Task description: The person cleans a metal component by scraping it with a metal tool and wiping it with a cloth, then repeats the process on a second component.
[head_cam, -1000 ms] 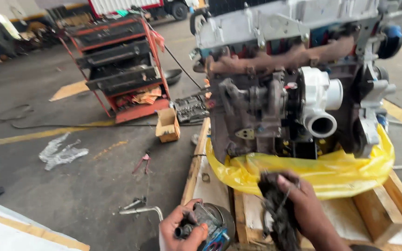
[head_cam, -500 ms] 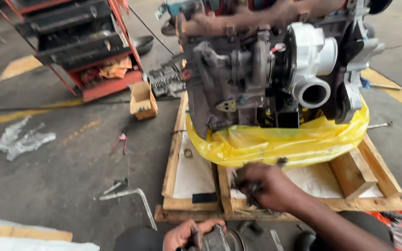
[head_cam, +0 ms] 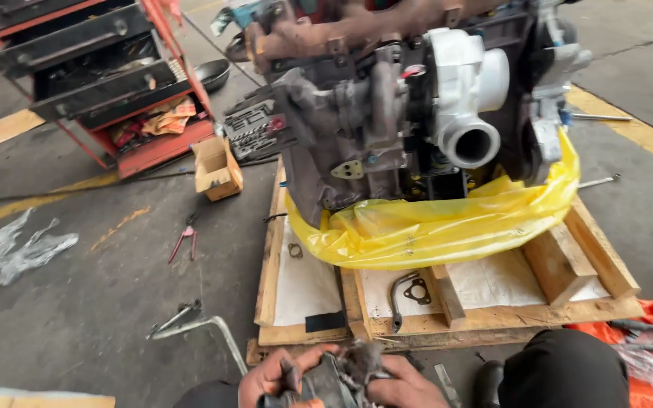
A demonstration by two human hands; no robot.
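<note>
At the bottom edge my left hand (head_cam: 270, 376) grips a grey metal engine part (head_cam: 326, 387), mostly cut off by the frame. My right hand (head_cam: 402, 381) presses a dark greasy rag (head_cam: 363, 357) against that same part. In front of me an engine (head_cam: 387, 98) with a white turbo housing (head_cam: 462, 91) stands on yellow plastic sheeting (head_cam: 440, 227) on a wooden pallet (head_cam: 568, 264). A small metal bracket and a gasket (head_cam: 410, 291) lie on the pallet's white liner, just beyond my hands.
A red tool trolley (head_cam: 115, 83) stands at the back left, with a small cardboard box (head_cam: 217, 170) and a socket set (head_cam: 255, 128) beside it. Red pliers (head_cam: 183, 242), a bent metal bar (head_cam: 198, 329) and crumpled clear plastic (head_cam: 20, 249) lie on the concrete floor. Orange cloth (head_cam: 644, 340) is at right.
My right hand has left the pallet and come back with the rag to the part in my left hand. A bracket and gasket now lie where it was. The view has tilted down.
</note>
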